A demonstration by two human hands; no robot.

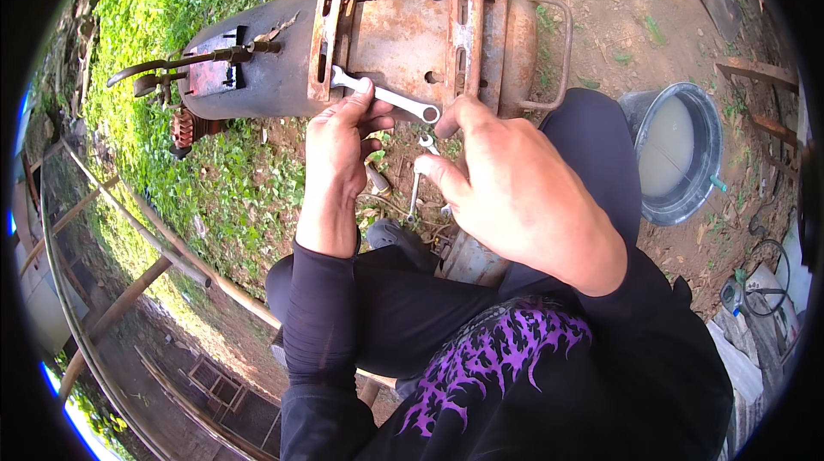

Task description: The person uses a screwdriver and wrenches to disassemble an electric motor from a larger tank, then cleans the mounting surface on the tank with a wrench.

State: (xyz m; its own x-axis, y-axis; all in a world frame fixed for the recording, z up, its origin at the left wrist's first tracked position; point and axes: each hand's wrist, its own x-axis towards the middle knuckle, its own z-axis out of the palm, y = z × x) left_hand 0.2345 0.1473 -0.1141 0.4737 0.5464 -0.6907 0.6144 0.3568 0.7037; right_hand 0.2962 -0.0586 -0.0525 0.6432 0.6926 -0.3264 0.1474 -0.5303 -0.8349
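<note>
My left hand (339, 136) is closed around a silver combination wrench (386, 97), thumb pressed on its shank. The wrench's open jaw is up by a slotted rusty bracket (326, 27) on a rusty steel tank (390, 23). Beside the wrench's ring end is the bent index finger of my right hand (536, 195). That hand's thumb is held apart from the index finger, and its other fingers are hidden. Just beyond the thumb, more wrenches (415, 195) lie lower down, partly covered by the right hand.
Pipe fittings (232, 55) stick up from the tank's left end, and a bent handle (562, 53) is on its right end. A dark bucket (644, 122) of cloudy liquid stands at my right. Wooden poles (116, 311) run along the left, with grass behind the tank.
</note>
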